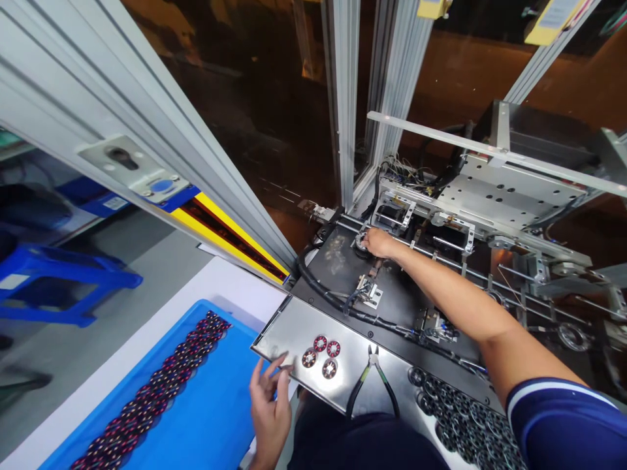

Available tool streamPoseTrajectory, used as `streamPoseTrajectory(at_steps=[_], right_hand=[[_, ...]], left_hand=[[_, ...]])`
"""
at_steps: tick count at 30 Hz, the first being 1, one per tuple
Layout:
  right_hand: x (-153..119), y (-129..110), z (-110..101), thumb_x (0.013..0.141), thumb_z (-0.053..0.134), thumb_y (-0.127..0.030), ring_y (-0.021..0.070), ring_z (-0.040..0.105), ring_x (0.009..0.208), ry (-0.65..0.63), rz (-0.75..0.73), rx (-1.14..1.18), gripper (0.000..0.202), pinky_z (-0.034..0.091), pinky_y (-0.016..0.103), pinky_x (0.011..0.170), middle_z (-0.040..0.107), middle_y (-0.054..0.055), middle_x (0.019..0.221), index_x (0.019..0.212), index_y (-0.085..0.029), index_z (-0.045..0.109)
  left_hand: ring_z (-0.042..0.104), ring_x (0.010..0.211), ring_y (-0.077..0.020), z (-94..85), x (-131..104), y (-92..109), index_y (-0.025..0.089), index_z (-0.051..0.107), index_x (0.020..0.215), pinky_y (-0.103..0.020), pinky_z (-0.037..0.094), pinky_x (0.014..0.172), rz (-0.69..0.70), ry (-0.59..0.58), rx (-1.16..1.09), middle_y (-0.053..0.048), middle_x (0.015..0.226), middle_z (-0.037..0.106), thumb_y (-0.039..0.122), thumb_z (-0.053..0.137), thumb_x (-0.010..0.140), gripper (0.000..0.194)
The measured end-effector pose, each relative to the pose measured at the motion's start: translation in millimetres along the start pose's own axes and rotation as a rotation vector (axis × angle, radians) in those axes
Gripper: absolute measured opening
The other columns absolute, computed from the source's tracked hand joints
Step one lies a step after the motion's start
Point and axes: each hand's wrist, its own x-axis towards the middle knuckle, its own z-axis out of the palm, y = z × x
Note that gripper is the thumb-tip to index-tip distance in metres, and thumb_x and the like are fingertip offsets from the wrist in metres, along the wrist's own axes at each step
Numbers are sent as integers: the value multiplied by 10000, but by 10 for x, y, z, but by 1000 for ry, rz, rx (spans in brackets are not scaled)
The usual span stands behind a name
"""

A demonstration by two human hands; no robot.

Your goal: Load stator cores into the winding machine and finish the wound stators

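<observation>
My right hand (378, 243) reaches far across the machine's dark plate, fingers closed at a small ring-shaped metal part (360, 241) in a round seat; the fingers partly cover it. My left hand (271, 408) is lifted at the near left edge of a metal tray (294, 320), fingers apart and nothing in them. On that tray lie several small round motor stators with red and copper-coloured windings (320, 343). To their right rests a pair of cutting pliers (373, 375) with dark handles, jaws slightly apart and pointing away from me.
Rows of wound stators (161, 385) lie in a blue tray (215, 405) at left. Dark ring-shaped parts (465, 411) cluster at lower right. Rods and brackets (455, 241) run behind my right arm. A metal frame post (347, 98) and a yellow-edged frame bar (235, 235) flank the opening.
</observation>
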Motion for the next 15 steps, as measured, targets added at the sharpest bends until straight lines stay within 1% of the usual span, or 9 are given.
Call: streamPoseTrajectory(at_steps=[3,5,7,9,12,15], right_hand=[[-23,30,23,965,616,-367,211,653,1026,34,-44,-21,314,573,406,878,642,90,1201,1202,-160,620],[-101,58,19,965,615,-363,220,645,1060,90,-100,-41,317,565,429,906,635,92,1226,1210,-161,618],[-232,102,13,966,612,-357,246,609,1155,165,-169,-68,332,531,477,977,601,106,1308,1239,-168,609],[-388,163,17,966,612,-341,282,539,1274,218,-242,-100,369,473,531,1054,527,118,1425,1297,-180,583],[-580,257,48,959,621,-283,319,429,1395,214,-347,-153,426,396,578,1121,433,121,1530,1366,-185,542],[-653,299,80,959,616,-246,320,393,1428,185,-402,-201,426,373,579,1139,429,122,1541,1373,-178,540]], left_hand=[[725,959,-223,18,11,52,209,351,1443,-383,599,844,3,10,-13,-153,1228,675,545,616,886,703],[730,937,-222,19,20,81,202,357,1437,-380,600,833,15,9,-23,-157,1219,677,550,618,882,705],[730,933,-223,-10,23,90,204,359,1440,-387,595,849,28,15,-21,-157,1229,673,551,623,879,711],[726,943,-232,-74,17,73,205,359,1451,-399,590,864,31,33,-4,-156,1239,668,558,636,868,736],[722,952,-242,-213,-10,25,205,351,1467,-398,594,853,6,62,11,-151,1234,666,573,657,846,785],[722,921,-228,-330,-44,18,209,347,1471,-373,599,819,4,76,2,-138,1218,666,573,668,837,798]])
